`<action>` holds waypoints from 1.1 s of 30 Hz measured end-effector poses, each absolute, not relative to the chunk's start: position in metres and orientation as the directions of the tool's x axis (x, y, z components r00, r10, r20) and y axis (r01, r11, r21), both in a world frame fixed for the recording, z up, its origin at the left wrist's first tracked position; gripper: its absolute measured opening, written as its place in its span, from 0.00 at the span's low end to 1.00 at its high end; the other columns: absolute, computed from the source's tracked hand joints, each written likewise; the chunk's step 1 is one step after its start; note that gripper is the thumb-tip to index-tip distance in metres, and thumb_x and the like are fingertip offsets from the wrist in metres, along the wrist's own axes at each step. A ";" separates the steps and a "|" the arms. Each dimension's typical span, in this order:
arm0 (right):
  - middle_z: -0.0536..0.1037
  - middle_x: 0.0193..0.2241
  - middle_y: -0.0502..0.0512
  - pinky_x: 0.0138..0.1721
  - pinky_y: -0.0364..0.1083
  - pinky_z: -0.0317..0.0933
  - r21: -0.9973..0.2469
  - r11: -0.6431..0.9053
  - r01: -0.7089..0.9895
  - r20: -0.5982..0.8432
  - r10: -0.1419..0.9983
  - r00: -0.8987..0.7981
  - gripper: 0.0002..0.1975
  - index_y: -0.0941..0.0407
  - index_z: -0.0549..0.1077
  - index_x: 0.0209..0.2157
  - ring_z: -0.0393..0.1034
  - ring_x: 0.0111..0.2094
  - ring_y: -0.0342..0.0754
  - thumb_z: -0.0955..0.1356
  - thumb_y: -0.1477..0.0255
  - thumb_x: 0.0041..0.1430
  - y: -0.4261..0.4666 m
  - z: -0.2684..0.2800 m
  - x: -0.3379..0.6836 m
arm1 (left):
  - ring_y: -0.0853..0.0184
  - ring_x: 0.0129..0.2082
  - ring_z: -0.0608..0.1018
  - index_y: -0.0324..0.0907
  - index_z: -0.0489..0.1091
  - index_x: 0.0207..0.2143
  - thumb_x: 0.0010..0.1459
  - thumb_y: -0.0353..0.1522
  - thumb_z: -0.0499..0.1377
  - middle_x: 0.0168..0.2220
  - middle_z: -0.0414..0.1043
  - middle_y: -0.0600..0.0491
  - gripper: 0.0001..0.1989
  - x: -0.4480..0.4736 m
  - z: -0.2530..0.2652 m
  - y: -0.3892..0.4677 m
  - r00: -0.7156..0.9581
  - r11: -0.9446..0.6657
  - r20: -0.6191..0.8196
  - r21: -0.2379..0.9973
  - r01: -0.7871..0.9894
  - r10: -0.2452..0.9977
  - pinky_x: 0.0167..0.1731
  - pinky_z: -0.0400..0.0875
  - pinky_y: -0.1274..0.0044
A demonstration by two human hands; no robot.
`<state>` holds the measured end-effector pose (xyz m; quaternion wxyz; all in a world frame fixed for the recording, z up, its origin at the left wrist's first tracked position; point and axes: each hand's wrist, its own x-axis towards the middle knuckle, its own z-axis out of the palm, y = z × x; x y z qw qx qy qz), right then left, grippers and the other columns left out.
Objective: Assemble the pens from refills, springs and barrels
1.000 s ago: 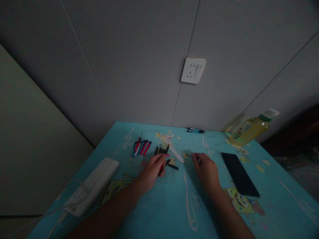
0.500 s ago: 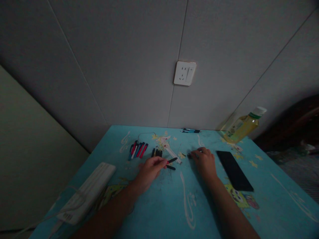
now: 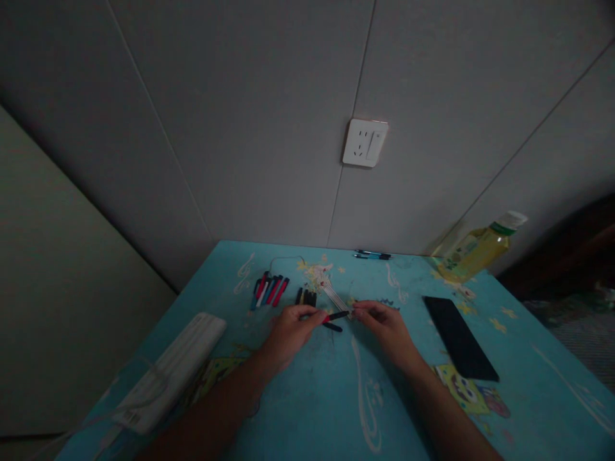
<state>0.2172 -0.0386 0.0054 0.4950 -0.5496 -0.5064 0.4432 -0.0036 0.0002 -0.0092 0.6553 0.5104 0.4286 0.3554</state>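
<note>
Right hand (image 3: 385,325): now further left, just beside the red-and-black pen (image 3: 339,315); pinched narrow, contents cannot be told. Left hand (image 3: 292,330): holding that pen over blue patterned bench (image 3: 312,400).

Left fingers (image 3: 313,315) pinch red-and-black pen (image 3: 339,315); right fingers (image 3: 364,308) just beside its dark end. Bottle (image 3: 480,253) near wall (image 3: 269,141), right side.

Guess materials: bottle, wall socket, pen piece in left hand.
Bottle: likely clear plastic, glossy; see-through body, highlights. Wall socket: probably moulded plastic, white and smooth; even, pale face. Pen piece in the left hand: seemingly plastic, by its solid red and black; too small to judge finish.
</note>
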 end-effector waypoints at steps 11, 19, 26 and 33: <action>0.79 0.33 0.54 0.36 0.45 0.60 -0.997 -0.021 0.075 -0.017 0.999 0.052 0.15 0.56 0.78 0.39 0.71 0.34 0.47 0.72 0.61 0.55 -0.039 0.001 0.215 | 0.76 0.14 0.51 0.37 0.77 0.36 0.51 0.48 0.63 0.13 0.50 0.62 0.23 -0.005 -0.009 0.001 0.362 0.233 -0.224 0.972 0.019 0.905 0.15 0.40 0.78; 0.78 0.27 0.52 0.30 0.44 0.59 -0.991 -0.125 0.039 -0.123 0.992 0.040 0.16 0.59 0.77 0.37 0.69 0.27 0.45 0.74 0.62 0.50 -0.036 -0.002 0.210 | 0.71 0.21 0.71 0.36 0.75 0.39 0.57 0.41 0.61 0.25 0.73 0.52 0.16 -0.010 -0.001 0.009 0.381 0.176 -0.077 0.956 -0.234 0.921 0.21 0.63 0.79; 0.81 0.31 0.56 0.32 0.44 0.62 -0.983 -0.129 -0.132 -0.128 0.992 -0.021 0.17 0.58 0.76 0.38 0.73 0.29 0.46 0.74 0.62 0.51 -0.040 -0.004 0.193 | 0.70 0.23 0.77 0.41 0.63 0.39 0.55 0.37 0.64 0.34 0.79 0.48 0.15 -0.008 0.009 0.009 0.177 -0.017 0.089 0.928 -0.371 0.980 0.26 0.72 0.76; 0.80 0.30 0.53 0.32 0.43 0.63 -0.963 -0.153 -0.223 -0.130 0.985 -0.116 0.15 0.57 0.75 0.37 0.74 0.31 0.46 0.75 0.64 0.51 -0.044 -0.012 0.169 | 0.73 0.17 0.74 0.47 0.54 0.44 0.58 0.33 0.62 0.33 0.79 0.53 0.19 -0.009 0.018 -0.001 0.027 -0.268 0.293 0.904 -0.332 0.956 0.19 0.69 0.81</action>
